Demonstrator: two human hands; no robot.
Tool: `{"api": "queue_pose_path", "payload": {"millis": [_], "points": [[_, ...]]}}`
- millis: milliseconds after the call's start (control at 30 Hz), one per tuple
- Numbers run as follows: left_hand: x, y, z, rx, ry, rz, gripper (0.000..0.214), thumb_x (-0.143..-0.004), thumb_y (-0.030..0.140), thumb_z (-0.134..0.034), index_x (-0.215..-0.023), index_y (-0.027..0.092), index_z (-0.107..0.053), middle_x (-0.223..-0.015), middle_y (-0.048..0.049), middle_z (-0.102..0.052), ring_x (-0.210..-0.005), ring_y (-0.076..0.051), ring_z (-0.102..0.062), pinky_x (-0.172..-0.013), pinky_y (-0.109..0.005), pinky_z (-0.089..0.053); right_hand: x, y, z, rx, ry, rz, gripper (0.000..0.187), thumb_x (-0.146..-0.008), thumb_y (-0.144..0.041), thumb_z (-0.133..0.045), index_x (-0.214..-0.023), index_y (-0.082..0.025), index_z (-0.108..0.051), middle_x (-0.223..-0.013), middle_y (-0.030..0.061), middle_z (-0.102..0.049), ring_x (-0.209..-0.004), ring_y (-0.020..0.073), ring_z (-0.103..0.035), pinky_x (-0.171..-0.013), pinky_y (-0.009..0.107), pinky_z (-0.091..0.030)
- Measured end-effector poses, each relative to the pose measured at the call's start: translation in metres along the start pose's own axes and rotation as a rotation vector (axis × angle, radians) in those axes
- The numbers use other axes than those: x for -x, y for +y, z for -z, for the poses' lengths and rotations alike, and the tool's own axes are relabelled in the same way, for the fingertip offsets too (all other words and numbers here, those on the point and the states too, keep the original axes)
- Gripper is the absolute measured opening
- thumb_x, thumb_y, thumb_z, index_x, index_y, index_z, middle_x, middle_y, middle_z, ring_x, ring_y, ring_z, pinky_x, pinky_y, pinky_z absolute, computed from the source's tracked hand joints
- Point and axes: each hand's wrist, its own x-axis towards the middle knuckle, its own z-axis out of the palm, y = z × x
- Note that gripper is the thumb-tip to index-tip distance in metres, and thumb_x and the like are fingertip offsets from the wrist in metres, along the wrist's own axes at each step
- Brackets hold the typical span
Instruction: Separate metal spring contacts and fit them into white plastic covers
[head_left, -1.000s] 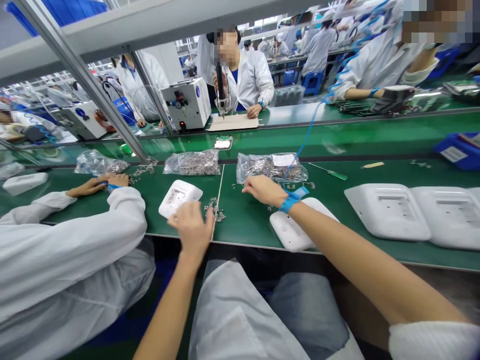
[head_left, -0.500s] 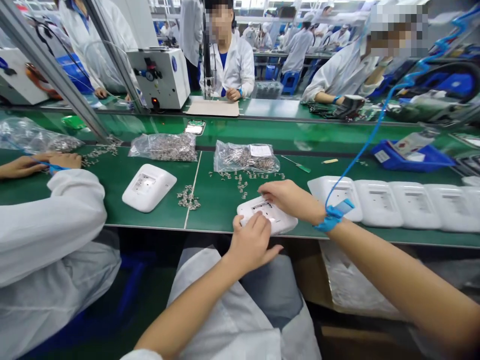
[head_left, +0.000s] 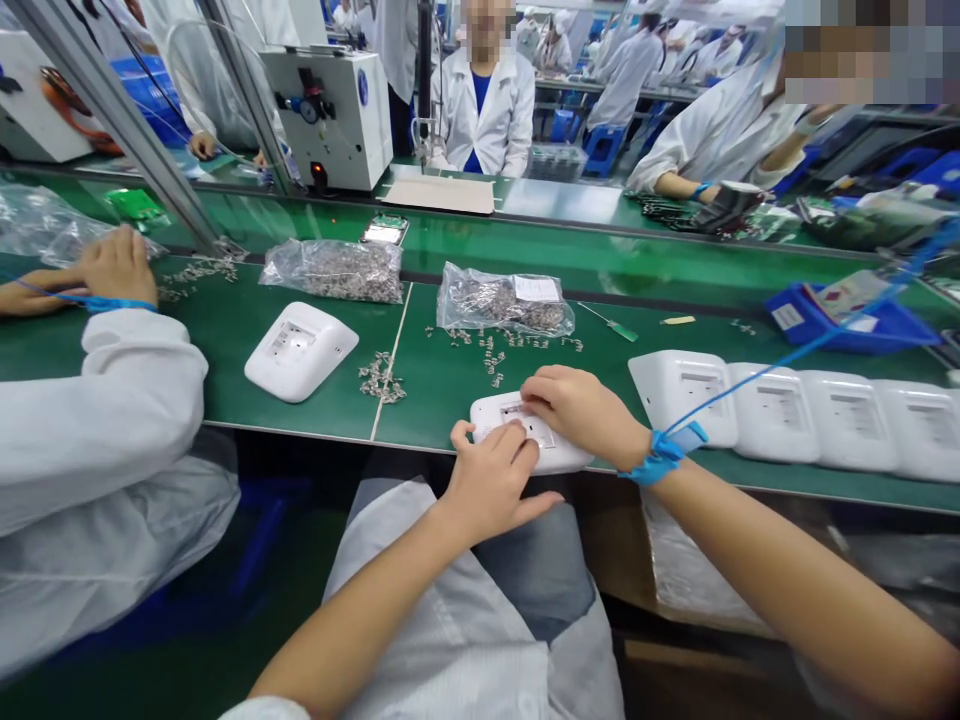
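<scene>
A white plastic housing with a recessed panel lies at the bench's front edge. My left hand holds it from the near side, fingertips pressed onto its face and thumb stuck out to the right. Above the recess, my right hand has its thumb and fingers pinched together at the panel; whatever is between them is hidden. A blue wrist strap with a cord circles my right wrist. Just beyond the housing lie loose small metal parts, and behind these a clear bag full of similar parts.
White housings stand in a row at right; another housing lies left, near a metal-parts pile. A green-handled tool and blue bin sit farther back. A co-worker's hand is at far left.
My right fingers have shifted slightly left and curled closer over the panel. My left little finger has lifted and bent at the housing's edge. The camera view has shifted; the co-worker's left-side hand has risen.
</scene>
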Motion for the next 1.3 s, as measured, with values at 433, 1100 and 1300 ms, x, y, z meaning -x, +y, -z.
{"api": "queue_pose_path", "payload": {"millis": [433,1100,1300], "points": [[-0.002,-0.004,0.001,-0.057,-0.018,-0.051,0.041,-0.096,0.058,-0.053,-0.112,0.020,-0.060,-0.130,-0.0125,-0.067,-0.139,-0.028,-0.050,-0.091,-0.049,-0.026,0.011,0.002,-0.016,0.053,0.157,0.122,0.018,-0.095,-0.009,-0.056,-0.091,-0.014,-0.072,-0.091,0.0089,-0.073,-0.087,0.0225,-0.064,-0.073,0.030,-0.044],[0.008,-0.004,0.011,-0.148,0.187,-0.183,0.009,-0.092,0.013,-0.058,-0.095,0.017,-0.065,-0.091,-0.0012,-0.073,-0.125,-0.022,-0.063,-0.083,-0.042,-0.025,0.060,0.066,-0.032,-0.112,0.890,-0.483,0.020,-0.088,-0.034,-0.062,-0.089,-0.017,-0.072,-0.083,0.0086,-0.075,-0.072,0.0221,-0.069,-0.069,0.034,-0.053],[0.016,-0.051,0.093,-0.293,0.325,-0.085,0.011,-0.088,0.022,-0.067,-0.099,0.019,-0.066,-0.100,-0.0022,-0.075,-0.113,-0.025,-0.070,-0.086,-0.041,-0.026,0.108,0.108,-0.066,0.258,0.710,-0.926,0.062,-0.084,-0.052,-0.061,-0.125,-0.005,-0.059,-0.111,0.0312,-0.064,-0.105,0.0468,-0.063,-0.071,0.050,-0.048]]}}
